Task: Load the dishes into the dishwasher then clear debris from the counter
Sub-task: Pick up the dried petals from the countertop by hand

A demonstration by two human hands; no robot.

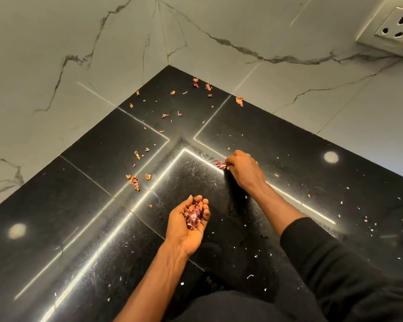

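Counter (84, 173): black polished stone, its far corner set into two marble walls (56, 43).
Left hand (186, 225): palm up above the counter's middle, fingers curled into a cup.
Pile of scraps (192, 216): pink and orange peel bits, lying in the cupped left palm.
Right hand (243, 169): knuckles up, low over the counter, further toward the corner than the left; black sleeve (323, 256) pushed up the forearm.
Pink scrap (219, 164): pinched between right thumb and fingertips, at or just above the surface, cannot tell which.
Loose scraps (134, 181): scattered from mid-counter left of the hands back into the far corner.
White flecks (370, 225): sprinkled toward the counter's right and near edges.
Socket (398, 27): on the right wall, upper right.
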